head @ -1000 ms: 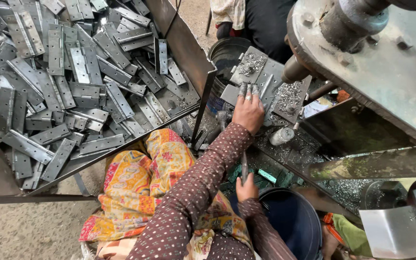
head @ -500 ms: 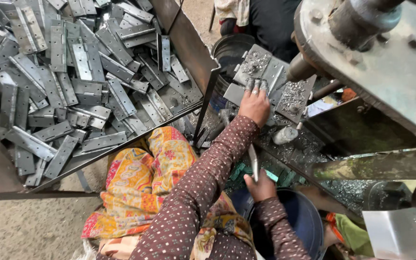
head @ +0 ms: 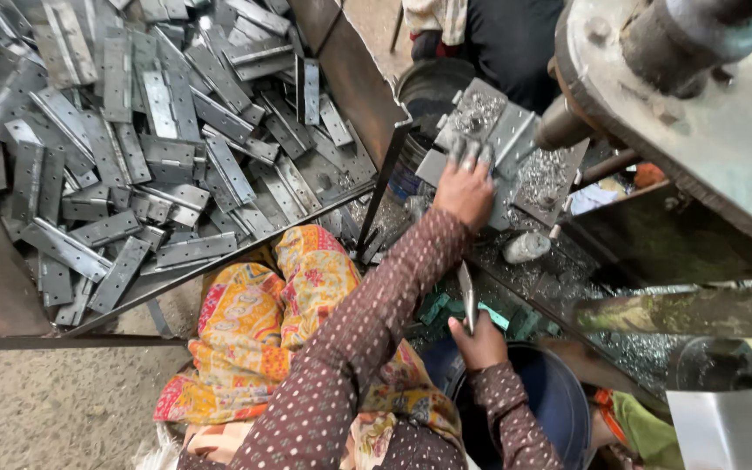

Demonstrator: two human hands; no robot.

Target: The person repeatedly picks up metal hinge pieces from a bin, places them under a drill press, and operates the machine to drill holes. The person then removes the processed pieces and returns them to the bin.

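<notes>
Since half a second ago: right hand (head: 479, 344) lifted slightly at lower centre, metal strip (head: 466, 296) upright in pinched fingers; left hand (head: 465, 190) unmoved, upper centre. Head view: left fingers spread flat, pressing a grey hinge plate (head: 489, 130) onto the press bed, gripping nothing. Best kept flat, fingertips clear of the ram (head: 559, 126). Heap of hinges (head: 150, 148) in the tray, upper left.

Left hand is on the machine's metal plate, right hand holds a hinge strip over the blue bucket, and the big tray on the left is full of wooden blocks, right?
Not quite: the head view shows the tray full of grey metal hinges, not wooden blocks. The rest holds: left hand on the plate, right hand holding a strip above the bucket.
</notes>
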